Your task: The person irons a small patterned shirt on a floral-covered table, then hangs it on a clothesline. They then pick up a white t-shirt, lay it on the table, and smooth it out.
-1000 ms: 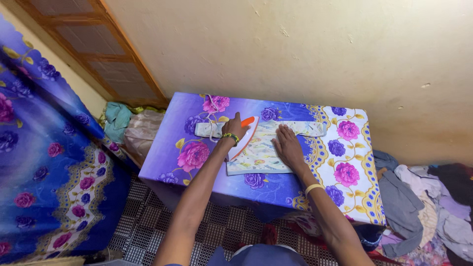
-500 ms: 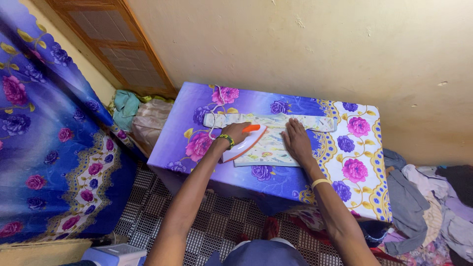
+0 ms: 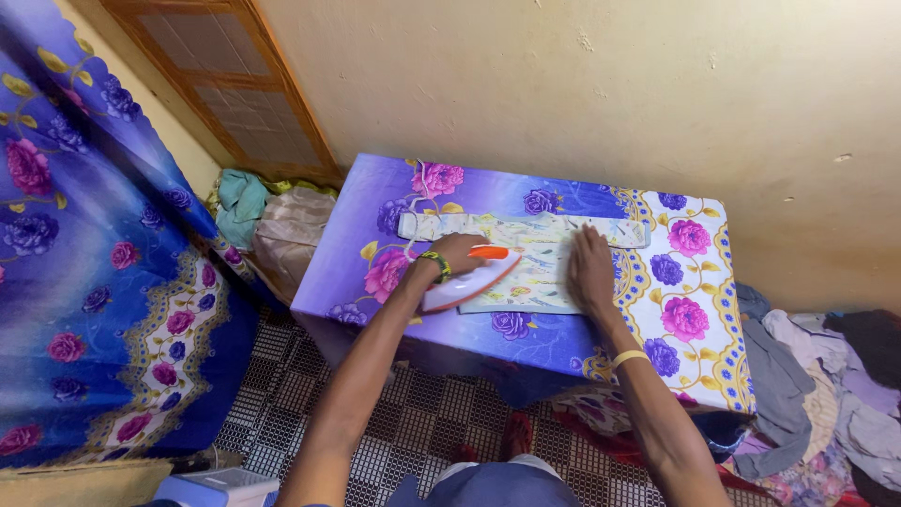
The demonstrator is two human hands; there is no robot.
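Iron (image 3: 466, 278) nearer garment's (image 3: 535, 263) lower edge, left hand (image 3: 454, 253) gripping it; right hand (image 3: 589, 269) flat.

Two bare forearms with no sleeves on them reach forward from the bottom edge of the view. The left hand (image 3: 457, 252) has a beaded wristband (image 3: 434, 264) of green, yellow and black around its wrist. The right hand (image 3: 591, 269) has a plain, pale yellow band (image 3: 627, 358) further up the forearm. Below the arms, blue-grey clothing (image 3: 495, 485) covers the person's body.
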